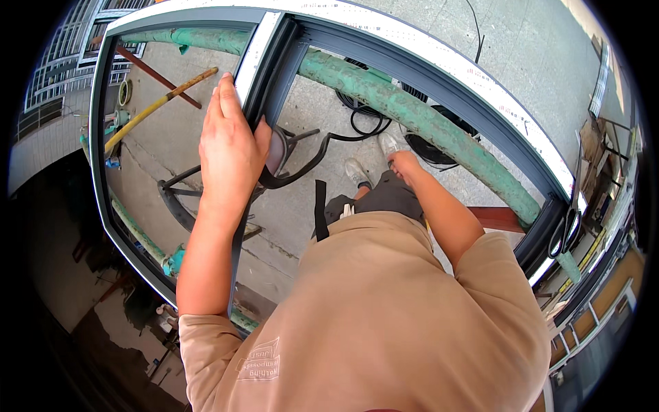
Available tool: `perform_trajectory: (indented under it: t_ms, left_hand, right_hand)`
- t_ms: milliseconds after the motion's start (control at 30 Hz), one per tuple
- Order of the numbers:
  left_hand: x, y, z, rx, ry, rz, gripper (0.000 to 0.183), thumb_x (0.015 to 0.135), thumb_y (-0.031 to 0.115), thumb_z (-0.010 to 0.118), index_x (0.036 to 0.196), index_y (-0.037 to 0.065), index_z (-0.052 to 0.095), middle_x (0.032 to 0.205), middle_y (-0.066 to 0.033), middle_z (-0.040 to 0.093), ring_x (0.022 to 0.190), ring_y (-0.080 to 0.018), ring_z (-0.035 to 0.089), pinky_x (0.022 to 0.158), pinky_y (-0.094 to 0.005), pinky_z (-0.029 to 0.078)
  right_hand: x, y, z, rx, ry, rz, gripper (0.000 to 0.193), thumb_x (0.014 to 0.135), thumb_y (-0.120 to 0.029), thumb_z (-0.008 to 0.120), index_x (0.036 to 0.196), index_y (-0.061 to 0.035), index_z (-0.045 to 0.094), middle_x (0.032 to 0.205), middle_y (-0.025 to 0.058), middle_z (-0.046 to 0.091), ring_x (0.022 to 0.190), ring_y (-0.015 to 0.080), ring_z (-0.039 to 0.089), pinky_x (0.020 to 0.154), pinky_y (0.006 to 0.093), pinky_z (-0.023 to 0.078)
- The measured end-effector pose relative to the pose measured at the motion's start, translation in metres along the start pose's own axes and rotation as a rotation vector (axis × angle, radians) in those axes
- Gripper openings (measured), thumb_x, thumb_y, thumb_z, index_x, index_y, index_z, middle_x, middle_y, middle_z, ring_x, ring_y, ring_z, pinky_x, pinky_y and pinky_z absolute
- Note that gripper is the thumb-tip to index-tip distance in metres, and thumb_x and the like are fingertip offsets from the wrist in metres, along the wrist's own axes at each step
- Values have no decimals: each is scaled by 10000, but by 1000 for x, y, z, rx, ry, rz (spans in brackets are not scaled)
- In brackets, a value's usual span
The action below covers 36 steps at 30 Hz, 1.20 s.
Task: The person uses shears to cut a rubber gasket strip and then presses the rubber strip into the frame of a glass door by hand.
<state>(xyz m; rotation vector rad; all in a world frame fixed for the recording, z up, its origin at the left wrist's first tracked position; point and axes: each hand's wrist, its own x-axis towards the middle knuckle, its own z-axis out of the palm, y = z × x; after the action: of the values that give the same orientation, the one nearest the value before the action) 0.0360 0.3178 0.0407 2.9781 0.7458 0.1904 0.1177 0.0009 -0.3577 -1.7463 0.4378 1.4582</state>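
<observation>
Two bare hands in view, both of one person wearing a tan T-shirt [391,302] and dark shorts [391,196].

Left hand [232,130]: laid along the mullion [257,58] of a dark grey window frame [384,55]. Fingers extended and close together, pointing to the far side; thumb set apart, at the mullion's right side. Palm side hidden, so cannot tell if anything is pinched beneath it.

Right hand [403,167]: low, just beside the shorts, well apart from the mullion; fingers curled in. Cannot tell whether it holds anything.

Window frame: surrounds the person's lower body in this view, the mullion dividing it into a left and a right opening. White printed film [453,72] covers its far outer face. A green pipe [412,110] with worn paint runs beneath the far side, seen through both openings.

Black flexible strip [317,158] (rubber-like, material not certain): passes near the left wrist, bends right, and leads toward black coils [432,150] on the concrete floor [278,226]. Two light shoes [388,143] on the floor near the coils.

Left opening: yellow pole [161,101] crossing a red-brown bar [147,70]. Scissors [574,206] with dark handles at the frame's right end.
</observation>
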Motion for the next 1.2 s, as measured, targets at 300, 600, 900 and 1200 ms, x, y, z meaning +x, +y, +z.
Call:
perform_trajectory:
  t_ms: [300,600,900,1200]
  left_hand:
    - [-2,-6,4,30,52,94,845,910,85,820,1670,-50,474,1452,-324,682,1244,-501,732,1061,-517,615]
    - [-5,-12,-2,99,-5,105,872,952,62,819,1732,24,431,1600,-290,638,1441,-500,643,1195,-523,530]
    - [-6,-5,-4,88,-26,92,938,904,-5,811,1750,15,407,1582,-286,635,1403,-490,659,1178,-509,527]
    - [-4,-10,-4,55,-13,148,952,886,-22,803,1747,-6,397,1639,-285,600,1463,-490,631,1226,-513,505]
  right_hand:
    - [55,78,-74,3,407,-27,235,998,-280,638,920,-68,703,733,55,594,593,190,579,547,403,450]
    - [197,187,-36,-842,304,-490,317,1035,-243,620,1089,-1,818,1071,221,818,1031,409,792,910,496,615]
    - [166,130,64,-774,102,-91,547,1055,-336,703,1432,58,667,1521,361,676,1438,530,644,1208,547,513]
    - [141,107,71,-847,78,-58,549,1019,-230,673,1456,98,612,1471,406,687,1421,546,652,1209,550,515]
